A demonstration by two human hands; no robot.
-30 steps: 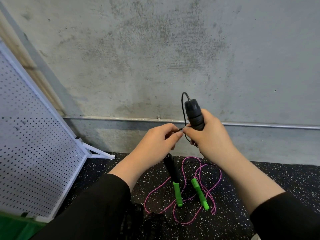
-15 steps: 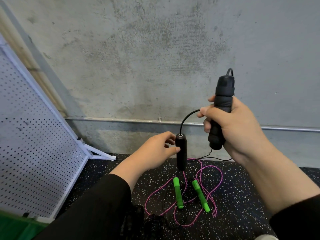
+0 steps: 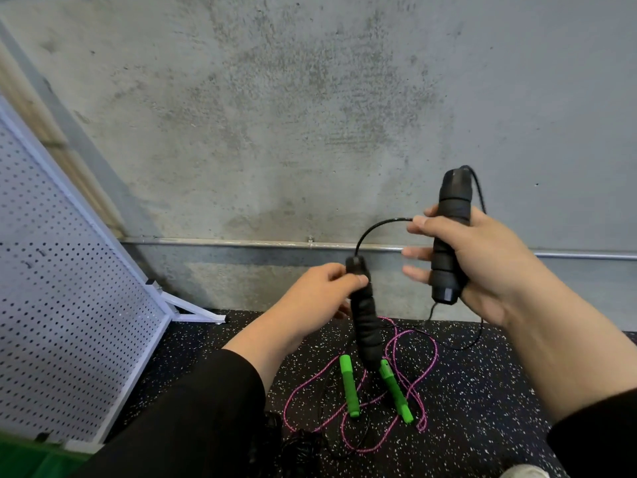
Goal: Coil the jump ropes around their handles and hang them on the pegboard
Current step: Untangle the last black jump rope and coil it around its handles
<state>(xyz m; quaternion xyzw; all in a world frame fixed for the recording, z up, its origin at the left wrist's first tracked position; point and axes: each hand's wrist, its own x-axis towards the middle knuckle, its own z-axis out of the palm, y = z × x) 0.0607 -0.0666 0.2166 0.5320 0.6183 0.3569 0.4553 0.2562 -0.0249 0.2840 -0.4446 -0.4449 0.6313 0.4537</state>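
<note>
The black jump rope is in the air in front of the person, one handle in each hand. The right hand [image 3: 482, 263] grasps the upper black handle [image 3: 450, 236] upright between the thumb and the palm, while its other fingers [image 3: 418, 251] are stretched out loose toward the left. The left hand [image 3: 320, 298] pinches the top of the lower black handle [image 3: 365, 322] with thumb and fingertips, so that this handle hangs down below the fingers. A short arc of black cord [image 3: 375, 226] goes from the top of the lower handle up to the right thumb, and more cord leaves the top of the upper handle and falls behind the right hand to the floor [image 3: 499, 391]. It seems that no turn of cord is around either handle yet, though the thin cord is hard to follow against the dark floor. Below the left fingers, the pink rope [image 3: 427, 360] lies loose on the floor with its two green handles [image 3: 349, 391] side by side, not coiled. The pegboard [image 3: 69, 305] stands far to the left of both hands, leaning, and nothing that I can see hangs on it. So the task is, in my judgement, near its beginning: both ropes are to be coiled and hung.
</note>
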